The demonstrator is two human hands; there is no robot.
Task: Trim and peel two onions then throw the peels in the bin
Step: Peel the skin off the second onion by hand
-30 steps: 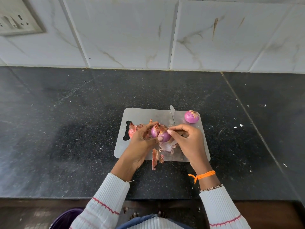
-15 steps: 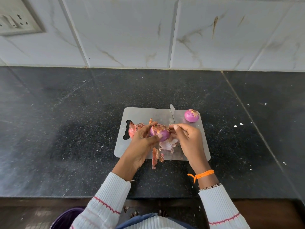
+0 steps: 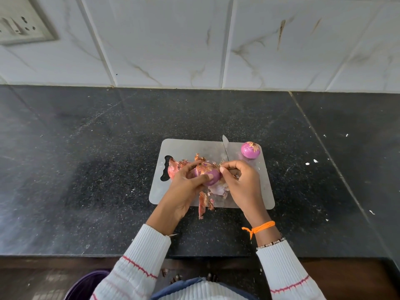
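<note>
My left hand (image 3: 184,187) grips a purple onion (image 3: 211,176) just above the grey cutting board (image 3: 186,149), with dry brown skin still clinging to its top. My right hand (image 3: 242,182) holds the knife, whose blade (image 3: 225,149) points away over the board, and its thumb and forefinger pinch a flake of skin at the onion's right side. A second onion (image 3: 250,150), mostly bare and purple, sits at the board's far right corner. Loose peels (image 3: 203,202) lie under the hands and at the board's near edge, more peels (image 3: 174,168) by the handle hole.
The board lies on a black stone counter (image 3: 86,169) backed by white tiled wall. A purple bin (image 3: 86,284) shows below the counter's front edge at the lower left. A wall socket (image 3: 19,24) is at the upper left.
The right hand's fingers have shifted up along the onion's right side, pulling at the skin. The left hand has turned the onion slightly. The second onion and the peels have stayed put.
</note>
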